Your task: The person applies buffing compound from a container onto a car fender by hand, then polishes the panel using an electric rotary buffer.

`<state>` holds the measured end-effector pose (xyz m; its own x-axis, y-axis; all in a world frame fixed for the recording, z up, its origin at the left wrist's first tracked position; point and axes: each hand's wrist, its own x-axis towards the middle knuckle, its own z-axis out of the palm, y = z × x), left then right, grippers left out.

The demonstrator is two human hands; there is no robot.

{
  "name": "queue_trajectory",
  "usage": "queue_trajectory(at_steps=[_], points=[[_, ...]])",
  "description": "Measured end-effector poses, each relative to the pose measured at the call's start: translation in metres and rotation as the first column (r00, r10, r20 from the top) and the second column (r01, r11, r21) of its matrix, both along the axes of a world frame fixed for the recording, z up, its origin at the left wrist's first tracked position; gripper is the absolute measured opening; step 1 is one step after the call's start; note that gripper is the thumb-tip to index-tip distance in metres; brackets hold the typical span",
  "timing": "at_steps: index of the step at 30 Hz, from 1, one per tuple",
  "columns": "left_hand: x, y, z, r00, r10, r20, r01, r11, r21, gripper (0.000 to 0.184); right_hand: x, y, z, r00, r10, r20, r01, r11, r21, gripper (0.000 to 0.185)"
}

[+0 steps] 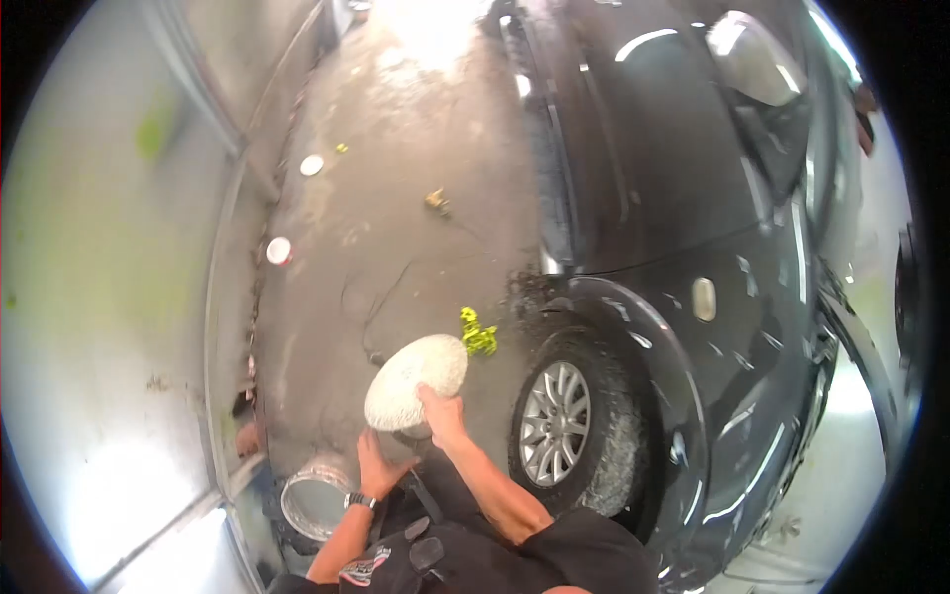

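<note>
White pad (416,383): up in front of the body, over the floor (366,129), near the car wheel (556,426).
Right hand (445,416): seems to pinch the pad's edge.
Left hand (376,470): thumb spread, by the pad's low edge and near the bucket (319,475); I cannot tell if it grips.
Good care: best hold firmly, fluffy side off the dirty floor.

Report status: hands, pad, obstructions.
Right hand holding pale pad. Left hand open near its lower edge. Bucket beside left hand; yellow-green clump on floor beyond pad.
</note>
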<state>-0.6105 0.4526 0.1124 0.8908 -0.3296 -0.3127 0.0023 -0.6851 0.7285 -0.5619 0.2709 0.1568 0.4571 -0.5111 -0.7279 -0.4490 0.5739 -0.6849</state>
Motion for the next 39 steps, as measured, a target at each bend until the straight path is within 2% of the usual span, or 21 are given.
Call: queue_trajectory(at_steps=[1, 3, 6, 7, 10, 13, 14, 17, 20, 22, 27, 30, 31, 32, 34, 36, 37, 38, 39], points=[[0.02, -0.013, 0.015, 0.986, -0.163, 0.021, 0.164, 0.984, -0.074, 0.108, -0.004, -0.004, 0.029, 0.999, -0.004, 0.032, 0.002, 0.999, 0.04, 0.04], [0.051, -0.03, 0.042, 0.886, -0.458, 0.078, 0.464, 0.864, -0.195, 0.111, -0.009, -0.014, 0.086, 0.996, -0.025, 0.089, 0.021, 0.999, 0.048, 0.036], [0.069, -0.044, 0.065, 0.858, -0.514, 0.023, 0.464, 0.753, -0.466, 0.113, 0.011, -0.028, 0.166, 0.993, -0.025, 0.115, 0.029, 0.999, -0.034, 0.033], [0.086, -0.047, 0.084, 0.859, -0.511, 0.023, 0.451, 0.735, -0.507, 0.113, 0.024, -0.032, 0.186, 0.993, -0.024, 0.116, 0.033, 0.997, -0.076, 0.033], [0.135, -0.057, 0.12, 0.818, -0.487, 0.307, 0.561, 0.795, -0.232, 0.115, 0.053, -0.048, 0.22, 0.977, -0.12, 0.175, 0.113, 0.992, 0.052, 0.038], [0.207, -0.082, 0.092, 0.561, -0.447, 0.697, 0.687, 0.721, -0.091, 0.109, 0.082, -0.037, 0.249, 0.926, -0.152, 0.345, 0.224, 0.958, -0.181, 0.037], [0.232, -0.093, 0.077, 0.51, -0.432, 0.744, 0.713, 0.696, -0.085, 0.104, 0.092, -0.034, 0.263, 0.921, -0.162, 0.354, 0.242, 0.95, -0.197, 0.038], [0.294, -0.118, 0.067, 0.452, -0.456, 0.766, 0.766, 0.638, -0.072, 0.099, 0.121, -0.031, 0.29, 0.894, -0.22, 0.389, 0.327, 0.915, -0.234, 0.044], [0.348, -0.141, 0.087, 0.489, -0.529, 0.694, 0.814, 0.563, -0.145, 0.095, 0.162, -0.014, 0.355, 0.785, -0.289, 0.548, 0.421, 0.898, -0.13, 0.045], [0.379, -0.158, 0.107, 0.526, -0.583, 0.619, 0.833, 0.499, -0.238, 0.092, 0.18, -0.018, 0.363, 0.77, -0.24, 0.592, 0.409, 0.897, -0.169, 0.045], [0.426, -0.188, 0.171, 0.615, -0.612, 0.496, 0.779, 0.377, -0.501, 0.084, 0.215, -0.057, 0.364, 0.787, -0.185, 0.589, 0.401, 0.878, -0.261, 0.039], [0.42, -0.21, 0.199, 0.731, -0.469, 0.495, 0.669, 0.355, -0.652, 0.079, 0.233, -0.099, 0.354, 0.783, -0.092, 0.615, 0.267, 0.943, -0.199, 0.042], [0.419, -0.217, 0.205, 0.738, -0.48, 0.475, 0.659, 0.357, -0.662, 0.078, 0.232, -0.111, 0.338, 0.796, -0.015, 0.606, 0.261, 0.91, -0.321, 0.052], [0.421, -0.223, 0.21, 0.721, -0.529, 0.448, 0.671, 0.367, -0.645, 0.076, 0.227, -0.123, 0.319, 0.803, -0.022, 0.595, 0.394, 0.77, -0.503, 0.052], [0.433, -0.237, 0.219, 0.559, -0.778, 0.285, 0.787, 0.39, -0.478, 0.071, 0.208, -0.136, 0.267, 0.82, -0.072, 0.567, 0.555, 0.341, -0.759, 0.054], [0.437, -0.254, 0.194, 0.689, -0.724, -0.015, 0.481, 0.473, -0.739, 0.071, 0.188, -0.148, 0.207, 0.894, -0.245, 0.375, 0.442, 0.341, -0.83, 0.051], [0.441, -0.264, 0.188, 0.688, -0.719, -0.098, 0.424, 0.508, -0.75, 0.069, 0.186, -0.143, 0.16, 0.972, -0.213, 0.096, 0.174, 0.384, -0.907, 0.05], [0.446, -0.275, 0.183, 0.683, -0.708, -0.181, 0.365, 0.545, -0.755, 0.068, 0.185, -0.129, 0.123, 0.966, -0.17, -0.193, -0.106, 0.422, -0.9, 0.05], [0.458, -0.287, 0.182, 0.647, -0.742, -0.174, 0.462, 0.563, -0.685, 0.064, 0.196, -0.114, 0.11, 0.994, -0.111, 0.023, 0.092, 0.662, -0.743, 0.051]])
